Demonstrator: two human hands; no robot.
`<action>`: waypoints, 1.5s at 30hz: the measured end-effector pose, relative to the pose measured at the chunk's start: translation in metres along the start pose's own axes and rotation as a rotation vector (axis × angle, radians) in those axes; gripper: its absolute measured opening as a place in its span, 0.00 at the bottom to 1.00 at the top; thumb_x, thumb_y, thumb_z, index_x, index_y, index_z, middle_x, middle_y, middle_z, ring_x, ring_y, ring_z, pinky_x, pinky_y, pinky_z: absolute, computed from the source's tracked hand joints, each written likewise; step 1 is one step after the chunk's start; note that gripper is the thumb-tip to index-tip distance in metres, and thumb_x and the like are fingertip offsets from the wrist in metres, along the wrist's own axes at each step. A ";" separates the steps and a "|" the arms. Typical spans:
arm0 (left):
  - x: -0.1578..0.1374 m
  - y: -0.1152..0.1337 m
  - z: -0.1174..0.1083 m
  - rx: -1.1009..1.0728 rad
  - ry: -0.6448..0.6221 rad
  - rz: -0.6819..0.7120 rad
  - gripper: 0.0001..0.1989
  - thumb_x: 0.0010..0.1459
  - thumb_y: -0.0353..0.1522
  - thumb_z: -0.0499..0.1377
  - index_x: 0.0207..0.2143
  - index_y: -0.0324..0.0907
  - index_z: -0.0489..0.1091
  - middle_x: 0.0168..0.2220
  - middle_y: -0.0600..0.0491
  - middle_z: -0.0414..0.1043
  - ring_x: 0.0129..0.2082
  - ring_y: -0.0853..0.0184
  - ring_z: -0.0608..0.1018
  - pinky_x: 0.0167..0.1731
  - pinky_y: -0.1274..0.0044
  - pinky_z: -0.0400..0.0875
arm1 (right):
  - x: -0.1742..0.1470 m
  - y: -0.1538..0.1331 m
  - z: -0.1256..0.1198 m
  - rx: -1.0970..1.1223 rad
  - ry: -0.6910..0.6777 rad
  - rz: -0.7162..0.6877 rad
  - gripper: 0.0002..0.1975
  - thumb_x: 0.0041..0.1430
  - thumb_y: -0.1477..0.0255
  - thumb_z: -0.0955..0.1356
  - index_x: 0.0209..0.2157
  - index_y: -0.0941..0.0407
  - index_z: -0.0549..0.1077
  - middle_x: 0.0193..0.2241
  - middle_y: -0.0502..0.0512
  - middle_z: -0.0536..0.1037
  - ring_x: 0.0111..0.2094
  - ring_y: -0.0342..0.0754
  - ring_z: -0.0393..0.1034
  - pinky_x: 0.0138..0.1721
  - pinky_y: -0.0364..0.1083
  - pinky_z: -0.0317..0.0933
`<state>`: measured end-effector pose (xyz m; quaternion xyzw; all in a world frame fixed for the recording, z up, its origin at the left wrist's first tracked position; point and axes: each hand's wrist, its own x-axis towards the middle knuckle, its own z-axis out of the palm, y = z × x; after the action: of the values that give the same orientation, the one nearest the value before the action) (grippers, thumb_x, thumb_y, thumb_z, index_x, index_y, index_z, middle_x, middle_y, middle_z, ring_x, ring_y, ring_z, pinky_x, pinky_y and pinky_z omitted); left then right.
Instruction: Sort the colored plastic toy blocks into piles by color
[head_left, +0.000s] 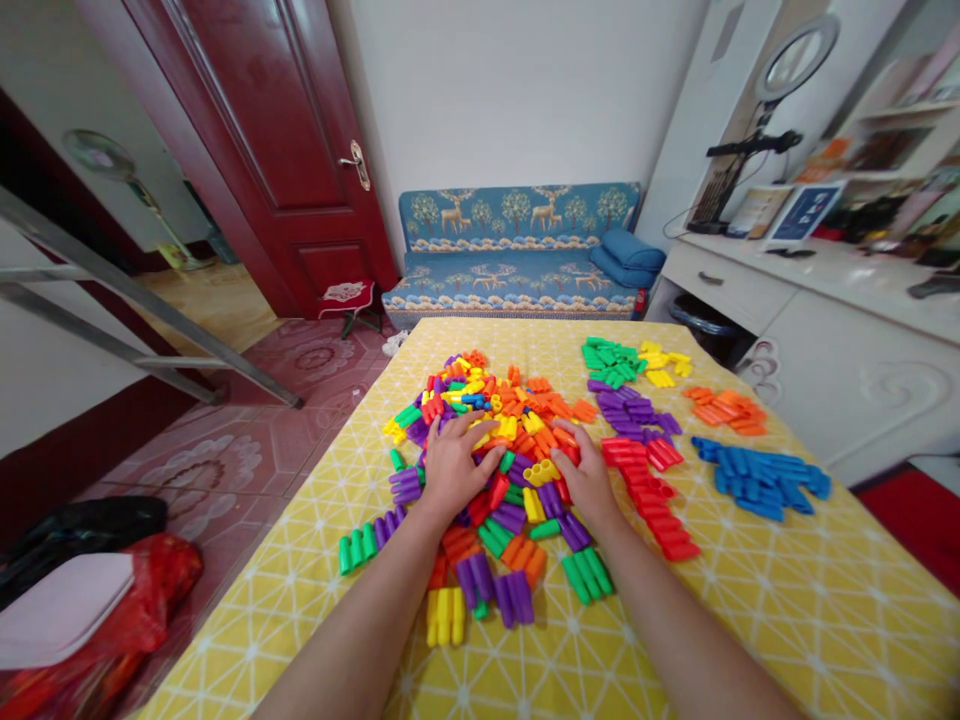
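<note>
A mixed heap of plastic tube-shaped building blocks [517, 405] in red, orange, yellow, green, purple and blue lies in front of me. My left hand [459, 465] rests over the heap's left side, its fingers spread across the blocks. At the right edge of the heap is my right hand [589, 475], thumb and forefinger apart beside red and orange pieces. Between the hands sits a yellow block [540, 473] with its round openings showing. Closer to me lie a yellow block [445, 615], a purple block [514, 598] and a green block [587, 575].
Single-colour groups lie on the right of the yellow table [750, 620]: green blocks [611, 362], yellow blocks [664, 362], purple blocks [630, 410], orange blocks [726, 410], red blocks [652, 500] and blue blocks [761, 478]. A blue sofa [517, 270] stands behind.
</note>
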<state>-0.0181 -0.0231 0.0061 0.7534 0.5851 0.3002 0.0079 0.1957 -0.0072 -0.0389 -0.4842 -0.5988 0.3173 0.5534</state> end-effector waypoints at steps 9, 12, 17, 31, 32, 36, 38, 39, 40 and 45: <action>-0.002 -0.002 0.002 -0.056 0.106 -0.045 0.12 0.62 0.35 0.56 0.47 0.50 0.74 0.53 0.53 0.72 0.54 0.61 0.72 0.62 0.60 0.53 | -0.007 -0.027 0.001 0.144 -0.238 -0.040 0.21 0.55 0.70 0.68 0.52 0.51 0.70 0.52 0.55 0.75 0.54 0.53 0.69 0.57 0.54 0.62; -0.003 -0.002 0.002 -0.067 0.107 -0.042 0.13 0.62 0.33 0.55 0.47 0.50 0.74 0.53 0.53 0.73 0.54 0.61 0.72 0.62 0.60 0.54 | -0.009 -0.033 0.010 0.045 -0.280 -0.112 0.24 0.53 0.72 0.69 0.53 0.50 0.70 0.53 0.55 0.73 0.56 0.53 0.67 0.58 0.55 0.60; -0.003 -0.001 0.001 -0.054 0.100 -0.043 0.12 0.61 0.33 0.55 0.46 0.50 0.74 0.51 0.54 0.74 0.53 0.61 0.73 0.61 0.60 0.54 | -0.011 -0.039 0.022 -0.082 -0.227 -0.226 0.15 0.55 0.73 0.68 0.46 0.50 0.76 0.47 0.55 0.77 0.51 0.52 0.70 0.56 0.55 0.61; -0.001 -0.008 0.002 -0.077 0.079 -0.049 0.11 0.60 0.34 0.57 0.44 0.51 0.76 0.51 0.54 0.75 0.53 0.61 0.73 0.61 0.60 0.56 | -0.021 -0.069 0.031 -0.226 -0.260 -0.446 0.06 0.55 0.67 0.72 0.37 0.45 0.79 0.42 0.51 0.79 0.48 0.54 0.69 0.53 0.57 0.60; -0.001 -0.008 0.002 -0.079 0.080 -0.042 0.12 0.60 0.33 0.57 0.44 0.50 0.76 0.51 0.54 0.75 0.52 0.61 0.74 0.60 0.61 0.57 | -0.022 -0.073 0.031 -0.245 -0.243 -0.473 0.06 0.54 0.67 0.73 0.36 0.45 0.79 0.44 0.51 0.78 0.50 0.54 0.67 0.54 0.58 0.59; -0.001 -0.009 0.002 -0.074 0.090 -0.024 0.11 0.59 0.33 0.57 0.43 0.50 0.76 0.50 0.54 0.75 0.52 0.61 0.74 0.60 0.61 0.57 | -0.030 -0.086 0.032 -0.166 -0.221 -0.460 0.05 0.56 0.67 0.72 0.36 0.46 0.79 0.43 0.51 0.78 0.46 0.52 0.70 0.49 0.55 0.63; -0.001 -0.008 0.003 -0.067 0.091 -0.022 0.11 0.60 0.34 0.57 0.43 0.50 0.76 0.49 0.54 0.75 0.52 0.61 0.74 0.60 0.61 0.57 | -0.025 -0.089 0.026 -0.070 -0.174 -0.367 0.05 0.58 0.68 0.70 0.37 0.47 0.78 0.37 0.51 0.79 0.40 0.50 0.73 0.43 0.51 0.66; -0.001 -0.008 0.003 -0.062 0.093 -0.023 0.11 0.60 0.34 0.56 0.43 0.50 0.76 0.49 0.54 0.75 0.52 0.61 0.74 0.60 0.61 0.57 | -0.018 -0.088 0.019 -0.034 -0.115 -0.304 0.06 0.59 0.67 0.69 0.38 0.49 0.77 0.36 0.51 0.79 0.37 0.49 0.73 0.40 0.49 0.67; -0.001 -0.008 0.003 -0.057 0.096 -0.025 0.11 0.60 0.34 0.56 0.43 0.50 0.76 0.50 0.54 0.75 0.51 0.60 0.74 0.60 0.61 0.57 | -0.008 -0.084 0.009 -0.008 -0.036 -0.241 0.07 0.58 0.66 0.69 0.39 0.50 0.77 0.35 0.52 0.79 0.35 0.49 0.73 0.37 0.48 0.67; -0.001 -0.009 0.005 -0.053 0.123 -0.027 0.11 0.60 0.35 0.56 0.43 0.51 0.76 0.49 0.53 0.75 0.51 0.60 0.75 0.59 0.61 0.58 | 0.081 -0.038 -0.095 -0.114 0.397 -0.018 0.10 0.52 0.66 0.71 0.35 0.56 0.75 0.27 0.54 0.78 0.28 0.48 0.72 0.31 0.48 0.64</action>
<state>-0.0237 -0.0195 -0.0018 0.7249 0.5864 0.3613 -0.0041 0.2859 0.0407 0.0420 -0.5626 -0.4992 0.1763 0.6349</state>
